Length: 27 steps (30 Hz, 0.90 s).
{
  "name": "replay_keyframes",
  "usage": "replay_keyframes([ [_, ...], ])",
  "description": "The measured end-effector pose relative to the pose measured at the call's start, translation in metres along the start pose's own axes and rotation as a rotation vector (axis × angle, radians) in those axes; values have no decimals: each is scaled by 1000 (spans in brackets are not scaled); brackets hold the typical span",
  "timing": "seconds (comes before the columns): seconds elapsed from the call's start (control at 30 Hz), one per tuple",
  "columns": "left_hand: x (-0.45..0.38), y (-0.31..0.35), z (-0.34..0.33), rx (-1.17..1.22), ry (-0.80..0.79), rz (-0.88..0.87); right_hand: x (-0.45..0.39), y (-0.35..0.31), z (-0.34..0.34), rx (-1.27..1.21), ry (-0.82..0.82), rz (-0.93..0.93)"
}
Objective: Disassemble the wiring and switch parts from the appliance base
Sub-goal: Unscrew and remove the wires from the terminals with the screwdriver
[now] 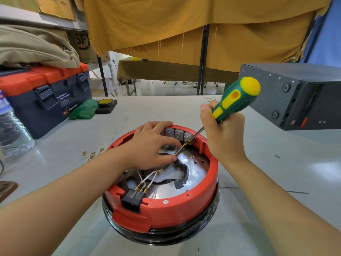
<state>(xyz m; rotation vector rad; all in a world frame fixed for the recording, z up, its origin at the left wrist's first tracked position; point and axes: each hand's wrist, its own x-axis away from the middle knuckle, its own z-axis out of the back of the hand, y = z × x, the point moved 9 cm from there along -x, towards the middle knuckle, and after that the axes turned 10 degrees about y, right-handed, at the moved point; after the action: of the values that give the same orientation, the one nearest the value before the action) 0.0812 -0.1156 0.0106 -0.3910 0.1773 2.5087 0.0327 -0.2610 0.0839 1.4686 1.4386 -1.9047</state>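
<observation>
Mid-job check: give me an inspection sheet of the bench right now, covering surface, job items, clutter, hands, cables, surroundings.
Surface: grey table, scuffed.
Job's things: red appliance base upside down; grey switch block at far rim; black power socket at near rim.
Clutter: loose brass terminals, tape roll, water bottle.
Hands: left hand pinches a wire; right hand grips screwdriver, tip at the switch block.
Cables: white wires run to the socket.
Surroundings: toolbox, dark computer case.
</observation>
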Motion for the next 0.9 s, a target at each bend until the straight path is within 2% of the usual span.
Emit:
replay_keyframes([
  [0.27,0,0,-1,2,-2,-2,-2,24,2,-88,31,-234],
  [0.63,1,2,1,3,-12,7,1,49,9,-126,113,-454],
  [0.77,0,1,1,11,-15,15,-1,43,8,-126,92,-406],
  [0.9,1,1,1,18,-8,17,-4,25,8,-51,44,-235],
])
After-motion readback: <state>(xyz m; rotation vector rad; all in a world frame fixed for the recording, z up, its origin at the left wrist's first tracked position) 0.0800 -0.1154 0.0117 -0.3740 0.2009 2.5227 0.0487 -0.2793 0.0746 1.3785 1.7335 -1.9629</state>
